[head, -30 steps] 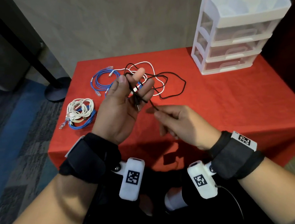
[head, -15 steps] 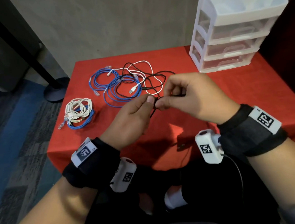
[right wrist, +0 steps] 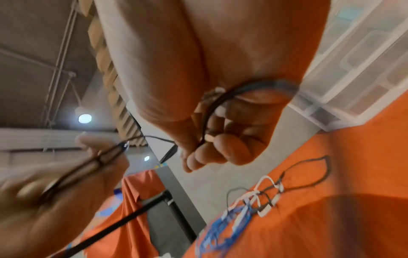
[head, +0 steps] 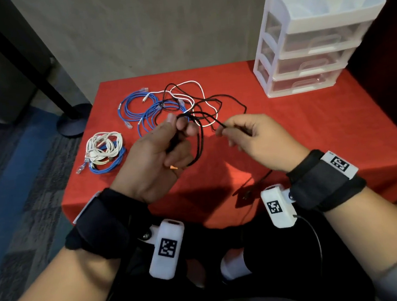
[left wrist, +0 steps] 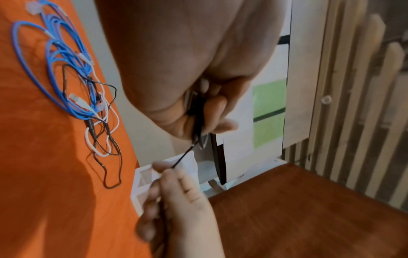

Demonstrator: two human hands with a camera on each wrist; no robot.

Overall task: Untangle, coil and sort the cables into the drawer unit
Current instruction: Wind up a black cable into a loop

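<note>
Above the red table (head: 286, 128), my left hand (head: 155, 159) and right hand (head: 251, 136) pinch 1 thin black cable (head: 200, 138), half-coiled; 3 clear plastic drawers (head: 305, 64) closed, tangle unsorted.

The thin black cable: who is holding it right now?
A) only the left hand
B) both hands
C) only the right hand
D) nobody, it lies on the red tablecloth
B: the left hand grips loops of the thin black cable while the right hand pinches its strand.

I can't see the thin black cable's (head: 198, 136) plug; my left hand (head: 155, 154) covers it, blurred in the right wrist view.
</note>
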